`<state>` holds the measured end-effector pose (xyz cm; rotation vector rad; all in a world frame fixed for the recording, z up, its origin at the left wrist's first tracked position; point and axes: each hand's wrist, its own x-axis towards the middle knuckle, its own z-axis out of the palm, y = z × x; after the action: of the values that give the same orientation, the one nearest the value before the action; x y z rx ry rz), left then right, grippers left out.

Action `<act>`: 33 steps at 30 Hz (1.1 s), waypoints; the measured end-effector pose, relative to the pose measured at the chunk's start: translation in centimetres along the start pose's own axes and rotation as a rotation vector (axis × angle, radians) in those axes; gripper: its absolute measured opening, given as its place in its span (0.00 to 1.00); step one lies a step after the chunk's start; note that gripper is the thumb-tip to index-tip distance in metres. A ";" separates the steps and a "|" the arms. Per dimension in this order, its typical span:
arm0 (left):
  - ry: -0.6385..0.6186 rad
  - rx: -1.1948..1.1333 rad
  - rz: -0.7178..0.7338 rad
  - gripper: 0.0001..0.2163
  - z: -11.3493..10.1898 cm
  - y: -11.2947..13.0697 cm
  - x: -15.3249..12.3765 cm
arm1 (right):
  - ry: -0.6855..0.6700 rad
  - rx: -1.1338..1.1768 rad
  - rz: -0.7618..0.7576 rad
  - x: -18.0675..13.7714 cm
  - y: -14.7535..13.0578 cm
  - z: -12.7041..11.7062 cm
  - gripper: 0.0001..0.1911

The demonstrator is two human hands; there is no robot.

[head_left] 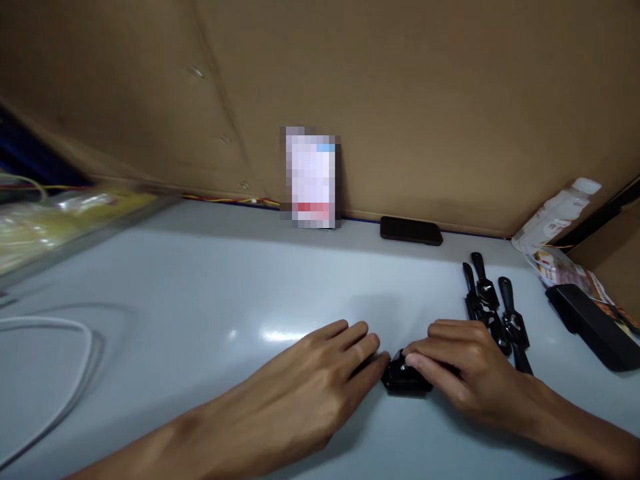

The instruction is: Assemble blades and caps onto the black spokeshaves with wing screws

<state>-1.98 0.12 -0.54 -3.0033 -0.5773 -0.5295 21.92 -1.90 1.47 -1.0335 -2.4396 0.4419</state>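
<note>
A small black part lies on the white table near its front edge. My right hand curls over it from the right, with thumb and fingers closed on it. My left hand lies low on the table to the left. Its fingers are stretched out together and the tips touch the left side of the black part. Much of the part is hidden under my right fingers.
Several black long-handled tools lie just right of my right hand. A black case, a printed packet and a white bottle sit at the far right. A dark phone and a card stand by the cardboard wall. White cable lies left.
</note>
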 end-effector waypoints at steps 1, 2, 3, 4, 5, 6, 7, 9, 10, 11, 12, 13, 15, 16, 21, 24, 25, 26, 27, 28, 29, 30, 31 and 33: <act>0.000 0.004 0.000 0.10 0.0 0.0 0.0 | 0.016 -0.021 0.001 0.0 0.1 0.0 0.21; -0.001 0.007 -0.001 0.10 0.0 0.0 0.0 | 0.027 -0.034 0.002 0.1 0.2 0.0 0.21; 0.003 0.008 0.001 0.10 0.0 0.0 0.0 | 0.035 -0.037 0.001 0.1 0.2 -0.1 0.22; 0.006 0.008 0.002 0.10 0.0 0.0 0.0 | 0.034 -0.031 -0.002 0.1 0.3 -0.1 0.22; 0.010 0.007 0.003 0.10 0.0 0.0 0.0 | 0.029 -0.017 -0.006 0.2 0.3 -0.1 0.23; 0.016 0.006 0.005 0.10 -0.1 0.0 0.0 | 0.021 0.003 -0.010 0.2 0.2 -0.1 0.23; 0.019 0.003 0.005 0.10 -0.1 0.0 0.0 | 0.015 0.026 -0.014 0.2 0.2 -0.1 0.24; 0.023 -0.004 0.005 0.09 -0.1 0.0 0.1 | 0.006 0.071 -0.023 0.3 0.0 -0.1 0.25; 0.021 -0.006 0.005 0.09 -0.1 0.0 0.1 | 0.007 0.091 -0.026 0.3 -0.1 -0.1 0.25; 0.021 -0.005 0.006 0.09 -0.1 0.0 0.1 | 0.015 0.107 -0.028 0.3 -0.2 -0.2 0.25; 0.019 -0.002 0.007 0.09 -0.1 0.0 0.1 | 0.025 0.115 -0.021 0.4 -0.2 -0.2 0.25; 0.016 0.002 0.010 0.09 -0.2 0.0 0.1 | 0.038 0.112 -0.006 0.4 -0.2 -0.3 0.24; 0.008 0.008 0.009 0.10 -0.2 0.0 0.1 | 0.065 0.061 0.041 0.4 0.1 -0.6 0.24; 0.006 0.008 0.006 0.11 -0.2 0.0 0.1 | 0.071 0.014 0.063 0.4 0.3 -0.8 0.24; -0.005 0.006 -0.012 0.12 -0.2 0.0 0.1 | -0.153 -0.191 0.087 -0.1 1.5 -2.6 0.19; -0.012 0.009 -0.010 0.13 -0.1 0.0 0.0 | -0.318 -0.202 0.123 -0.5 1.6 -3.9 0.09; -0.016 0.007 -0.011 0.13 -0.2 0.0 -0.1 | -0.353 -0.197 0.131 -0.6 1.5 -4.1 0.09; -0.021 0.003 -0.016 0.12 -0.2 0.0 -0.1 | -0.383 -0.190 0.135 -0.7 1.4 -4.2 0.11; -0.025 -0.001 -0.018 0.12 -0.2 0.1 -0.1 | -0.412 -0.179 0.138 -0.7 1.2 -4.3 0.14; -0.025 -0.003 -0.019 0.12 -0.2 0.1 -0.1 | -0.435 -0.166 0.137 -0.6 1.1 -4.3 0.16; -0.027 -0.004 -0.019 0.12 -0.3 0.1 -0.1 | -0.454 -0.154 0.135 -0.6 0.9 -4.2 0.18; -0.029 -0.003 -0.016 0.12 -0.3 0.1 0.0 | -0.466 -0.145 0.132 -0.6 0.8 -4.1 0.19; -0.029 -0.001 -0.013 0.12 -0.3 0.1 0.0 | -0.465 -0.140 0.128 -0.5 0.7 -3.9 0.19; -0.026 0.004 -0.003 0.13 -0.2 0.0 0.1 | -0.449 -0.135 0.118 -0.5 0.6 -3.7 0.18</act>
<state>-2.00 0.09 -0.31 -3.0102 -0.5841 -0.4900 24.50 -1.43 4.25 -1.2505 -2.8433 0.6108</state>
